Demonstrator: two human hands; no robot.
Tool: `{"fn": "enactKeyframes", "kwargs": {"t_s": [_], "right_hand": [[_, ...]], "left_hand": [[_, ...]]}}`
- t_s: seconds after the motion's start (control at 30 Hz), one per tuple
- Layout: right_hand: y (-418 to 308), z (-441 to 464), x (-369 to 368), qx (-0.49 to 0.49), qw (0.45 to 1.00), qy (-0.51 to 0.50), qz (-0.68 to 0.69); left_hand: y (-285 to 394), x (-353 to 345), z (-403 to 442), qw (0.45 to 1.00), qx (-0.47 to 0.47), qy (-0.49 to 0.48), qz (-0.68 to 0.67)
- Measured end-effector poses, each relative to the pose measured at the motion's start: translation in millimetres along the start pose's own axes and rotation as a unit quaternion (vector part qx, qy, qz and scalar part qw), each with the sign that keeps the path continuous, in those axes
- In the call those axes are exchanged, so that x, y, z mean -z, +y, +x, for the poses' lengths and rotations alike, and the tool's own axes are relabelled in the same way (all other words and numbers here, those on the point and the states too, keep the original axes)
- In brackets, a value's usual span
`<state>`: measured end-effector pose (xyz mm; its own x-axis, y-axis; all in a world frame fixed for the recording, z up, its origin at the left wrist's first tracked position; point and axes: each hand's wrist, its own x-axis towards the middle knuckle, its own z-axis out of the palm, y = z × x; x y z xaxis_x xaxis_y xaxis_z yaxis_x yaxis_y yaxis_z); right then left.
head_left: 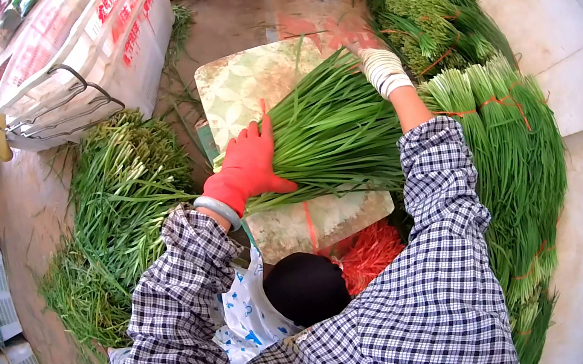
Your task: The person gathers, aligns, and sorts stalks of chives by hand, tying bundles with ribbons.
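A loose heap of long green garlic chives (pixel 332 126) lies across a patterned board (pixel 237 80). My left hand (pixel 250 162), in a red rubber glove, rests on the left part of the heap with its fingers spread. Beyond the heap's upper right end is my right hand (pixel 351 31), also gloved in red with a white wrapped cuff. Motion smears its fingers, so I cannot tell what they hold. A red strip (pixel 310 225) lies over the near edge of the board and shows again above the chives.
Tied chive bundles (pixel 507 148) are stacked along the right by a pale wall. Loose chives (pixel 119 201) pile up at the left on the floor. A white crate (pixel 133 47) stands at upper left. Red strips (pixel 371 253) lie in a bunch near my knee (pixel 306 290).
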<state>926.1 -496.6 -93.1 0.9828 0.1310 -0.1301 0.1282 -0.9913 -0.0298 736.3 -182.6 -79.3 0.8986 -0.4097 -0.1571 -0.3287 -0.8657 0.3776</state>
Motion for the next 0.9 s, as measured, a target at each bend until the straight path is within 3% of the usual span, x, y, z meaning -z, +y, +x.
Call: {"fn": "enactKeyframes", "kwargs": {"t_s": [0.07, 0.13, 0.17, 0.2, 0.27, 0.4, 0.5, 0.6, 0.67, 0.7, 0.73, 0.8, 0.87, 0.9], "right_hand": [[-12, 2, 1, -0.011, 0.998, -0.059, 0.018], [-18, -3, 9, 0.005, 0.988, -0.065, -0.139], [-17, 0, 5, -0.009, 0.995, -0.015, -0.098], [-14, -2, 9, -0.09, 0.994, 0.019, -0.066], [48, 42, -29, -0.116, 0.961, 0.129, 0.215], [-28, 2, 69, -0.068, 0.957, 0.277, 0.053], [-117, -95, 92, 0.111, 0.98, 0.153, -0.062], [-194, -194, 62, 0.273, 0.946, -0.024, -0.175], [-174, -203, -32, 0.36, 0.918, 0.106, -0.128], [-172, -196, -46, 0.333, 0.916, 0.189, -0.119], [-176, -196, -22, 0.296, 0.939, 0.169, -0.036], [-176, -176, -23, 0.302, 0.933, 0.177, -0.083], [-174, -174, -25, 0.302, 0.941, 0.144, -0.061], [-173, -174, -27, 0.307, 0.944, 0.109, -0.042]], "left_hand": [[-3, -4, -1, 1.0, 0.004, -0.002, -0.008], [-6, -10, -2, 0.999, -0.02, 0.039, -0.011], [-7, -11, -2, 0.999, -0.017, 0.039, -0.013], [-7, -12, -2, 0.999, -0.021, 0.037, -0.02], [-8, -11, -3, 0.999, -0.021, 0.033, -0.027], [-9, -13, -1, 0.999, -0.012, 0.026, -0.04], [-10, -12, -1, 0.999, -0.008, 0.023, -0.044], [-16, -18, 2, 0.999, -0.024, 0.028, -0.03], [-21, -19, 2, 0.997, -0.037, 0.032, -0.058], [-24, -19, 2, 0.994, -0.054, 0.036, -0.085], [-26, -20, 4, 0.99, -0.071, 0.04, -0.112], [-24, -13, 3, 0.986, -0.105, -0.006, -0.132], [-17, -8, 0, 0.995, -0.069, -0.062, -0.025], [-18, -17, -2, 0.997, -0.075, -0.013, -0.028]]}}
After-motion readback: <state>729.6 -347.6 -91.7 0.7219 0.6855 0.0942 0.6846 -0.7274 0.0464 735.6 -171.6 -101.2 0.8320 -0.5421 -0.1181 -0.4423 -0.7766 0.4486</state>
